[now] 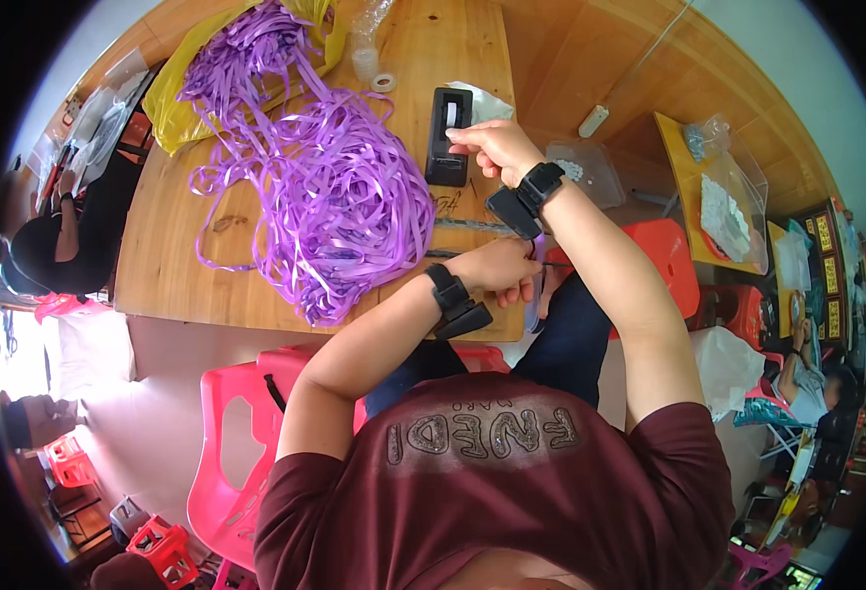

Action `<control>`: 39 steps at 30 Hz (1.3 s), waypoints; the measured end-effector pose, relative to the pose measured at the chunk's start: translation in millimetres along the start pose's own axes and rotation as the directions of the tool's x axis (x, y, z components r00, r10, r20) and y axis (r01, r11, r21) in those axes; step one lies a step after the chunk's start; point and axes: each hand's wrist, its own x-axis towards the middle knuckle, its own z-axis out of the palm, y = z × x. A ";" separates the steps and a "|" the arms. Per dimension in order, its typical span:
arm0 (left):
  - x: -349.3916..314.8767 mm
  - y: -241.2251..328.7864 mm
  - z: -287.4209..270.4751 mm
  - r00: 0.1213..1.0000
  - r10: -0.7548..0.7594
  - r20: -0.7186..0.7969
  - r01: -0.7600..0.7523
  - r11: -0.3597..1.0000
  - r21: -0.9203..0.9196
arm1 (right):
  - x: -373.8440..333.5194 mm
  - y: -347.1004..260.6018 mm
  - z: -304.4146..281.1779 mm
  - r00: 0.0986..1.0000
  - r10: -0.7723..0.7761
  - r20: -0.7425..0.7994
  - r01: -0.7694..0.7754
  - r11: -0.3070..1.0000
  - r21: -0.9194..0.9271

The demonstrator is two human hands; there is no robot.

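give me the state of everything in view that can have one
purple ribbon, heaped loose and tangled on the table
yellow bag, open, ribbon spilling out
tape dispenser, loaded with a white roll
loose tape roll, lying flat on the table
right hand, at the dispenser, hold unclear
left hand, curled, hold unclear

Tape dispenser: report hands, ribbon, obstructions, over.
Right hand at black tape dispenser. Left hand by table's near-right corner, grip unclear. Purple ribbon pile left of both hands. Nothing visibly between right hand and dispenser.
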 end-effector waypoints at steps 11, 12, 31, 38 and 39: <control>0.0 -10.7 1.3 0.999 0.037 -0.025 -0.037 0.999 0.000 | -39.7 -7.0 23.1 0.996 -0.014 0.086 -0.006 0.974 0.225; -1.5 -10.2 1.0 0.998 0.056 0.003 -0.056 0.998 0.019 | -46.2 -5.6 23.3 0.992 0.006 0.128 -0.035 0.973 0.229; -9.2 -4.0 3.4 0.997 0.083 0.010 -0.082 0.996 -0.036 | -98.4 3.7 -50.4 0.935 0.198 0.296 -0.118 0.956 -0.267; -11.4 3.6 3.5 0.999 0.039 -0.003 -0.039 0.999 -0.001 | -120.8 19.4 -98.4 0.915 0.289 0.282 -0.015 0.722 -0.692; -10.0 1.0 3.2 0.999 0.041 -0.002 -0.041 0.999 -0.010 | -120.5 20.9 -97.4 0.916 0.287 0.281 -0.017 0.726 -0.687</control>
